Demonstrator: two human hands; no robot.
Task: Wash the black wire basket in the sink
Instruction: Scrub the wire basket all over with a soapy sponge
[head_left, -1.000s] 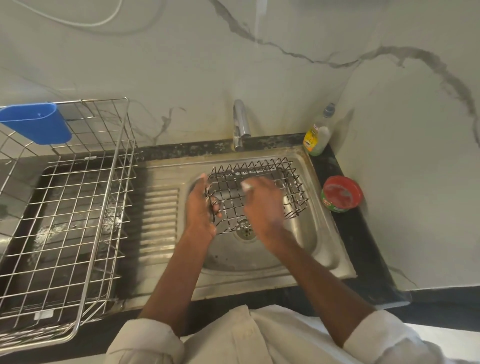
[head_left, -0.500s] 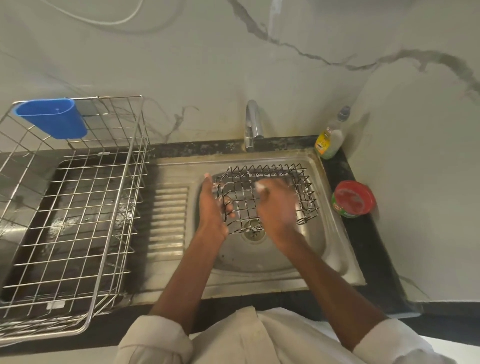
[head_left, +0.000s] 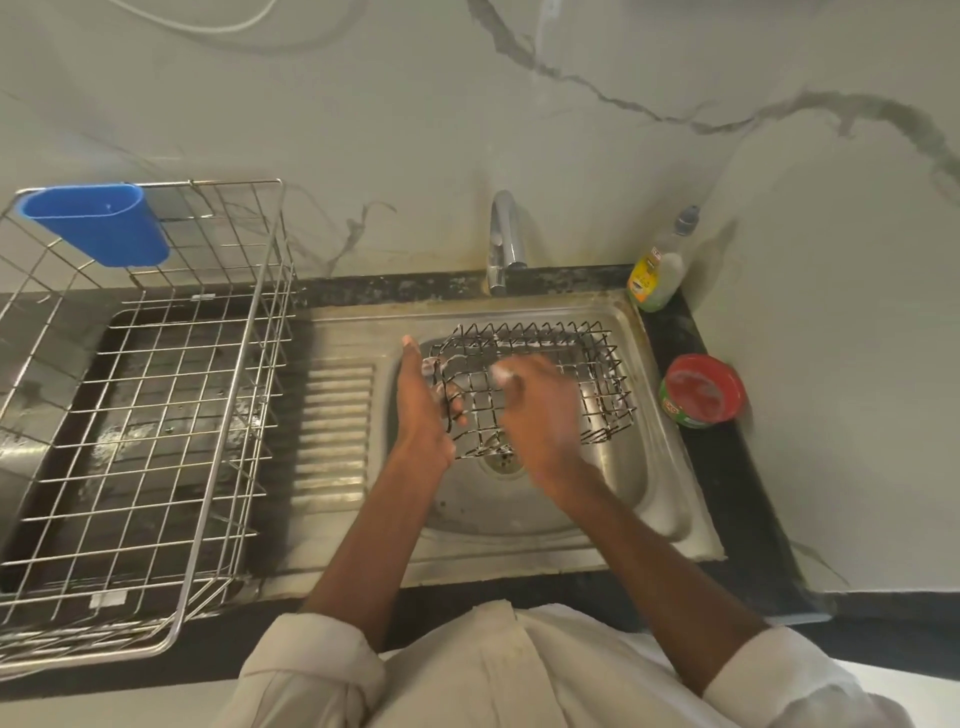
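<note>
Left hand (head_left: 423, 410) on wire basket (head_left: 571, 374) edge

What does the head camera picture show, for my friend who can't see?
A left hand holds a black wire basket in the sink while the right hand rubs it, blurred. A dish rack stands left.

One black wire basket (head_left: 540, 387) sat in the single steel sink (head_left: 613, 499), under one tap (head_left: 503, 240), with two hands, left (head_left: 423, 402) and right (head_left: 540, 410), at work on it. On the worktop (head_left: 727, 467) stood one soap bottle (head_left: 655, 270) and one red tub (head_left: 702, 391). One steel drying rack (head_left: 156, 405) carried one blue cup (head_left: 96, 221).
</note>
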